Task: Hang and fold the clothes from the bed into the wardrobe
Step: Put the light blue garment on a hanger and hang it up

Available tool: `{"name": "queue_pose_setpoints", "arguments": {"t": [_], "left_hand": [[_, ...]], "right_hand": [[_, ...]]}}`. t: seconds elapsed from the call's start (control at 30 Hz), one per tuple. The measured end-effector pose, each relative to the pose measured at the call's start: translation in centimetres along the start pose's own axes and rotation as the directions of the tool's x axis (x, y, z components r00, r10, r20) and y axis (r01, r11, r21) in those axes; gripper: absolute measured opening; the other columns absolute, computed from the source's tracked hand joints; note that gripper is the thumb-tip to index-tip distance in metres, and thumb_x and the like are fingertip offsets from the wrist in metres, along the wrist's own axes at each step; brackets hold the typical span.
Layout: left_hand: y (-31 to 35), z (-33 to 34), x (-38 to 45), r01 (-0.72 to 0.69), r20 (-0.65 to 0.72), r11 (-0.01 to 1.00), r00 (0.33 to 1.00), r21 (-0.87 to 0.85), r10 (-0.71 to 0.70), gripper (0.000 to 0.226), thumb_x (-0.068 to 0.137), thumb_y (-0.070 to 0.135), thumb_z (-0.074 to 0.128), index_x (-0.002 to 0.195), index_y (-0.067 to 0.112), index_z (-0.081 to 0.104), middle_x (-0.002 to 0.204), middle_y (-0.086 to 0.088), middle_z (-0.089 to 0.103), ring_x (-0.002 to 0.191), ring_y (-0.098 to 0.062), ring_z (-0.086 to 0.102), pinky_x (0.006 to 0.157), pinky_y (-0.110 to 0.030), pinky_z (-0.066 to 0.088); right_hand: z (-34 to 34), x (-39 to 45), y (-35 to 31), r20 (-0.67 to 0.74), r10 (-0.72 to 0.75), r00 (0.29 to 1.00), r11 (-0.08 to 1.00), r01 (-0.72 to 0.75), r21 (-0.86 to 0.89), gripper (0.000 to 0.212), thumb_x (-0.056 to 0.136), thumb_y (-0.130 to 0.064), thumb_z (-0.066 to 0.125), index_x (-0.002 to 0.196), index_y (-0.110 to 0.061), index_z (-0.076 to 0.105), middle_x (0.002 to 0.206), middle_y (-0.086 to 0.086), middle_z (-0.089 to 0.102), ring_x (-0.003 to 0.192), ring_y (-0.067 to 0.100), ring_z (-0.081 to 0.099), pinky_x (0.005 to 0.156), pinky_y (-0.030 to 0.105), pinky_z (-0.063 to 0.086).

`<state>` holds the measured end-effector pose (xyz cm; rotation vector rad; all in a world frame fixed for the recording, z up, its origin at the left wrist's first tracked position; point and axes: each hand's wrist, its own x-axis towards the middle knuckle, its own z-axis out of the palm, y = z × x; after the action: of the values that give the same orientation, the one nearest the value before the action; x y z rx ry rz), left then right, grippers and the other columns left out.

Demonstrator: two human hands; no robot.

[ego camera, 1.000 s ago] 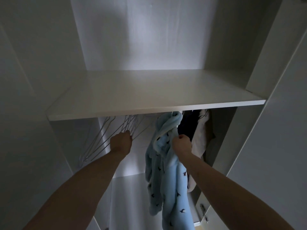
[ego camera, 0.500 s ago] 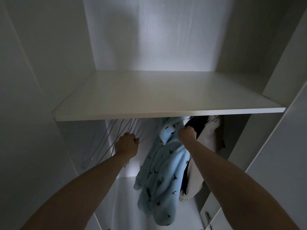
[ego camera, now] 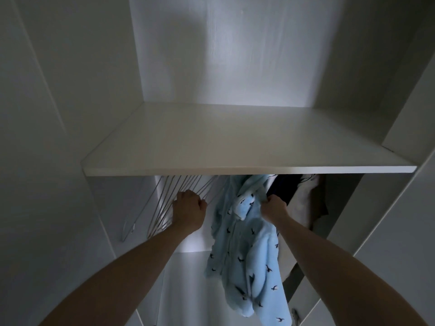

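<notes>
- The blue garment [ego camera: 244, 250] has swung left and higher since a second ago.
- Right hand [ego camera: 274, 207] grips its collar.
- Left hand [ego camera: 189, 209] grips the white hangers [ego camera: 164, 198] under the shelf [ego camera: 235, 147].

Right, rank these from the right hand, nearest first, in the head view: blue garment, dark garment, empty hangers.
1. Blue garment: in the right hand grip.
2. Dark garment: just behind, up right.
3. Empty hangers: far left, held by the left hand.

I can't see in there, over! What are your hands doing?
Left hand grips the white hangers. Right hand pinches the blue bird-print garment near its top. Shelf hides the rail. Dark clothes crowd the right.
</notes>
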<state>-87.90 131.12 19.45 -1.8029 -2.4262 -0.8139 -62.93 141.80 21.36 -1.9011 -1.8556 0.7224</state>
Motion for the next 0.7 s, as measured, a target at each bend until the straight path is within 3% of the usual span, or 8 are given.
{"name": "queue_pose_setpoints", "arguments": {"t": [0.1, 0.27, 0.37, 0.5, 0.6, 0.7], "left_hand": [[0.9, 0.1, -0.5, -0.005, -0.038, 0.999, 0.999, -0.048, 0.003, 0.034, 0.105, 0.030, 0.042, 0.075, 0.017, 0.050, 0.102, -0.006, 0.057, 0.102, -0.023, 0.048, 0.079, -0.037, 0.042], [2.8, -0.4, -1.7, 0.025, -0.119, 0.983, 0.992, -0.180, -0.047, 0.036, 0.104, 0.025, 0.045, 0.069, 0.015, 0.048, 0.086, -0.003, 0.051, 0.088, -0.021, 0.046, 0.076, -0.037, 0.045], [2.5, -0.4, -3.8, 0.039, -0.140, 0.977, 0.988, -0.210, -0.069, 0.038, 0.103, 0.025, 0.045, 0.066, 0.016, 0.046, 0.079, -0.003, 0.050, 0.079, -0.021, 0.048, 0.077, -0.041, 0.048], [1.8, -1.1, -7.5, 0.078, -0.141, 0.960, 0.983, -0.269, -0.119, 0.037, 0.102, 0.019, 0.053, 0.065, 0.014, 0.049, 0.077, -0.002, 0.052, 0.078, -0.020, 0.049, 0.074, -0.039, 0.049], [1.8, -1.9, -11.2, 0.116, -0.118, 0.939, 0.980, -0.324, -0.162, 0.038, 0.101, 0.020, 0.055, 0.064, 0.018, 0.047, 0.075, 0.004, 0.049, 0.080, -0.017, 0.047, 0.070, -0.031, 0.042], [1.7, -2.6, -14.6, 0.160, -0.053, 0.917, 0.980, -0.366, -0.193, 0.039, 0.101, 0.028, 0.057, 0.065, 0.017, 0.050, 0.071, 0.007, 0.050, 0.076, -0.014, 0.049, 0.066, -0.026, 0.038]], "right_hand": [[0.3, -0.6, 0.6, -0.016, -0.027, 1.000, 0.999, 0.027, 0.020, 0.020, 0.096, -0.019, 0.054, 0.110, -0.006, 0.059, 0.100, 0.013, 0.068, 0.078, 0.024, 0.063, 0.062, 0.030, 0.050], [0.2, -2.0, 0.8, -0.018, -0.085, 0.996, 0.994, 0.086, 0.067, 0.029, 0.094, -0.018, 0.060, 0.121, -0.010, 0.053, 0.106, 0.008, 0.060, 0.080, 0.021, 0.059, 0.060, 0.029, 0.048], [0.1, -3.4, 1.5, -0.022, -0.119, 0.993, 0.989, 0.120, 0.082, 0.049, 0.088, -0.023, 0.063, 0.134, -0.015, 0.047, 0.123, 0.011, 0.054, 0.099, 0.030, 0.061, 0.082, 0.045, 0.057], [-0.5, -6.5, 2.4, -0.108, -0.195, 0.975, 0.974, 0.206, 0.096, 0.067, 0.088, -0.015, 0.065, 0.149, -0.010, 0.039, 0.143, 0.017, 0.044, 0.128, 0.038, 0.047, 0.107, 0.048, 0.043], [-0.6, -9.2, 3.1, -0.176, -0.272, 0.946, 0.926, 0.307, 0.217, 0.062, 0.087, -0.010, 0.066, 0.145, -0.008, 0.045, 0.142, 0.015, 0.048, 0.130, 0.034, 0.045, 0.110, 0.051, 0.041], [-0.1, -12.4, 4.1, -0.185, -0.239, 0.953, 0.883, 0.293, 0.368, 0.053, 0.091, -0.009, 0.066, 0.141, -0.012, 0.049, 0.137, 0.009, 0.051, 0.124, 0.026, 0.050, 0.109, 0.046, 0.045]]}}
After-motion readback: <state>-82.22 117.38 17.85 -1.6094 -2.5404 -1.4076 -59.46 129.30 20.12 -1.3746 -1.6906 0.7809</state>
